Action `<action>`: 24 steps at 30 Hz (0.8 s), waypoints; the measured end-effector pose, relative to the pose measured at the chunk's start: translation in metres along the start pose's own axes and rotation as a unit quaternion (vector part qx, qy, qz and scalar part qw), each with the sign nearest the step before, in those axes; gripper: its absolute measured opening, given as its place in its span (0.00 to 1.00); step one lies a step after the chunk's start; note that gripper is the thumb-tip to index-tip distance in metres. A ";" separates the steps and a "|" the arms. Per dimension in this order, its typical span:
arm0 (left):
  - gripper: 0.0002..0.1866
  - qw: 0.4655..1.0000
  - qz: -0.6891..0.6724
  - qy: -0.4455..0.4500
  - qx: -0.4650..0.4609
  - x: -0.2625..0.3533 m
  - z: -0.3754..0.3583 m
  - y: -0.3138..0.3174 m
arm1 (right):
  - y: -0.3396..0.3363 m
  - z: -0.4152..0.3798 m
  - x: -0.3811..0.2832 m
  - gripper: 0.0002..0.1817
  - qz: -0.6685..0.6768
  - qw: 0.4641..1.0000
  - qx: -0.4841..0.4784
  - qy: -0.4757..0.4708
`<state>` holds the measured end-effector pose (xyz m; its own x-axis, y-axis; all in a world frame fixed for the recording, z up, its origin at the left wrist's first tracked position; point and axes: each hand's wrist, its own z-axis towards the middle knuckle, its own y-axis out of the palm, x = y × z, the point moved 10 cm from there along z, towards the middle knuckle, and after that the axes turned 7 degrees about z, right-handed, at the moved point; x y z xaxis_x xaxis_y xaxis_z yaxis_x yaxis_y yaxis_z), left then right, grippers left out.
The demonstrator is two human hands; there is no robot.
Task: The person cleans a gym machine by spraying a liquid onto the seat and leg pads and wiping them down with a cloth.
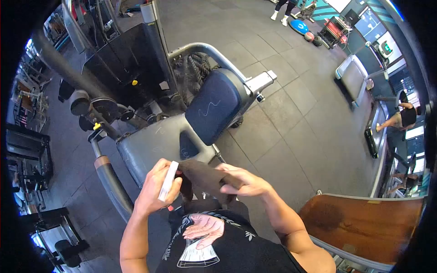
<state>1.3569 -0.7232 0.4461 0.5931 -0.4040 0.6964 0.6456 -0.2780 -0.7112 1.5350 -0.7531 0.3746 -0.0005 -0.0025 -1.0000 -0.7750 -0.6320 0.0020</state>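
Note:
A thin white slab-like object [169, 181] is gripped in my left hand [156, 189], its narrow edge facing up. Between my hands, in front of my black printed T-shirt, stretches a dark brown-grey cloth [202, 176]. Its left end meets the fingers of my left hand. My right hand [248, 183] is closed on the cloth's right end, with fingers curled around a fold. Just beyond both hands stands a gym machine with a grey padded seat [152, 148] and a dark blue backrest [214, 105].
A padded roller arm [111, 186] is close to my left. At the lower right is a brown padded board [359, 225]. Treadmills [353, 77] line the right side, with a person [403, 117] there. A blue balance dome [299, 26] lies on the dark tiled floor.

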 end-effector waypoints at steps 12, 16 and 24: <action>0.10 0.969 -0.165 -0.171 0.066 0.011 0.021 0.050 | 0.035 0.041 0.143 0.25 0.670 0.710 0.119 0.179; 0.13 0.949 -0.144 -0.124 0.251 0.025 0.018 0.027 | 0.008 0.008 0.158 0.25 0.636 0.697 0.221 0.248; 0.15 0.953 -0.095 -0.053 0.283 0.034 0.061 0.067 | 0.000 -0.012 0.178 0.24 0.706 0.603 0.255 0.271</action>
<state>1.4503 -0.7024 0.4280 0.4649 -0.2937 0.8352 0.8847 0.1893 -0.4259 1.5425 -0.7634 0.1963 -0.7871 -0.5993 0.1457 -0.3375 0.6162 0.7116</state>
